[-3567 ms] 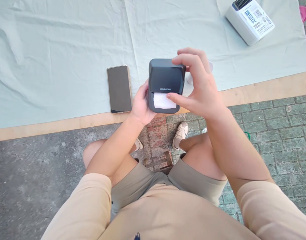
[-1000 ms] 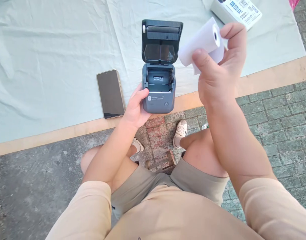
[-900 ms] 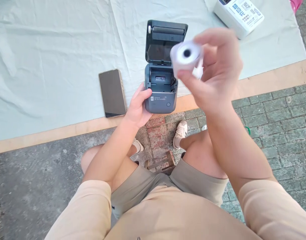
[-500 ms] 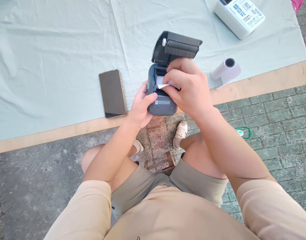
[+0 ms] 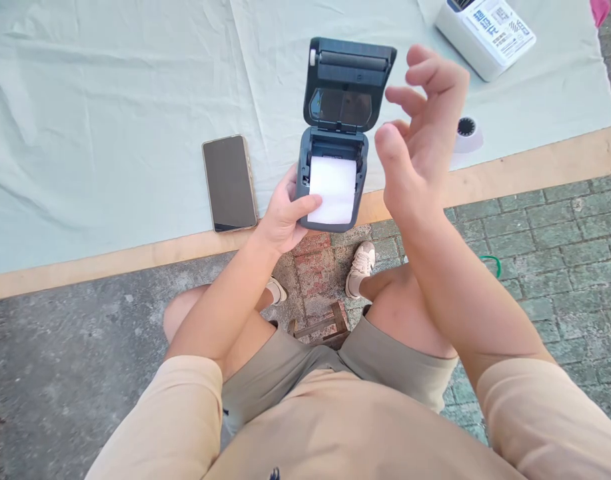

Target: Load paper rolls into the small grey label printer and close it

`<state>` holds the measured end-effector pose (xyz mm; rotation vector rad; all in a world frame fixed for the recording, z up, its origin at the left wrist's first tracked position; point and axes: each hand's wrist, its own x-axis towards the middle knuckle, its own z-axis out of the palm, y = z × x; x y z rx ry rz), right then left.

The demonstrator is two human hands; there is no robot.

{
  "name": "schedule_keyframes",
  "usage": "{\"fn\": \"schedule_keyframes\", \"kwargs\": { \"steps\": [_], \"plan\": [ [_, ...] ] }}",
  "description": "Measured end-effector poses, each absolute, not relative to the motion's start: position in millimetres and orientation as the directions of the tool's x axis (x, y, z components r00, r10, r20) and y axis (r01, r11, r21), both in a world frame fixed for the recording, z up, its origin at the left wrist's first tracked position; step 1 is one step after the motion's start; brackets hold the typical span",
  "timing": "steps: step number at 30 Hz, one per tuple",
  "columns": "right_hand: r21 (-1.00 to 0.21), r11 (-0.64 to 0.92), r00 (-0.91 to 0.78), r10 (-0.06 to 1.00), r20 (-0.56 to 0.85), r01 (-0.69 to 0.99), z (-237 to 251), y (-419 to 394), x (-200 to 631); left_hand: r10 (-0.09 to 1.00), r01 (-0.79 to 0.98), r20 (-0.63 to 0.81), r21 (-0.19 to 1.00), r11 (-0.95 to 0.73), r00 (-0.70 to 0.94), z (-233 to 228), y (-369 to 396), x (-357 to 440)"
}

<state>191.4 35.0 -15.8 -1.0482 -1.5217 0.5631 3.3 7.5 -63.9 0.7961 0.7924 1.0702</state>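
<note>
Gripping boxy matte-grey printer [image 5: 335,170], left hand [image 5: 282,217] fingers; right hand [image 5: 420,143] fingers loosely spread, empty.

Left hand [image 5: 280,220] clasped in a grip, right hand [image 5: 420,140] raised, fingers spread

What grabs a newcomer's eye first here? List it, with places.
The open dark grey printer at the table's near edge, lid up, white paper lying over its front. The left hand grips its side, thumb on the paper; the right hand hovers empty beside the lid. A phone lies left on the pale cloth.
</note>
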Motion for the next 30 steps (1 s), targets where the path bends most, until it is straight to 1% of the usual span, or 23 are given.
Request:
{"fn": "schedule_keyframes", "kwargs": {
  "steps": [2, 3, 7, 9, 11, 13, 15, 17, 22, 25, 28, 30],
  "plan": [
    [-0.894, 0.405, 0.002, 0.911, 0.413, 0.192, -16, 41, 193, 0.941, -0.418, -0.156, 0.866, 0.276, 0.299, -66, 7, 3],
    [-0.914, 0.374, 0.003, 0.925, 0.379, 0.155, -16, 42, 194, 0.941, -0.411, -0.158, 0.868, 0.277, 0.301, -67, 7, 2],
    [-0.937, 0.340, 0.071, 0.936, 0.345, 0.083, -15, 44, 193, 0.940, -0.419, -0.156, 0.864, 0.279, 0.304, -69, 8, 1],
    [-0.951, 0.297, -0.019, 0.955, 0.296, 0.086, -22, 43, 193, 0.940, -0.430, -0.146, 0.860, 0.274, 0.307, -66, 7, 1],
    [-0.961, 0.238, -0.150, 0.965, 0.216, 0.143, -33, 44, 193, 0.943, -0.441, -0.150, 0.854, 0.275, 0.296, -62, 7, 2],
    [-0.959, 0.212, -0.236, 0.958, 0.165, 0.190, -45, 46, 193, 0.938, -0.463, -0.170, 0.834, 0.301, 0.303, -57, 8, 3],
    [-0.956, 0.224, -0.262, 0.950, 0.171, 0.189, -51, 48, 192, 0.925, -0.496, -0.196, 0.798, 0.344, 0.327, -53, 9, 4],
    [-0.953, 0.236, -0.270, 0.946, 0.180, 0.192, -51, 49, 191, 0.925, -0.523, -0.213, 0.774, 0.356, 0.314, -52, 12, 5],
    [-0.924, 0.266, -0.286, 0.940, 0.187, 0.273, -42, 46, 192, 0.926, -0.477, -0.297, 0.794, 0.376, 0.235, -53, 13, 7],
    [-0.894, 0.344, -0.351, 0.906, 0.237, 0.287, -40, 44, 199, 0.942, -0.493, -0.278, 0.803, 0.334, 0.187, -53, 12, 7],
    [-0.866, 0.407, -0.414, 0.869, 0.270, 0.291, -37, 42, 207, 0.946, -0.490, -0.257, 0.810, 0.322, 0.197, -53, 13, 6],
    [-0.850, 0.424, -0.386, 0.874, 0.295, 0.312, -32, 40, 207, 0.948, -0.483, -0.251, 0.816, 0.317, 0.197, -54, 14, 6]
  ]
}}
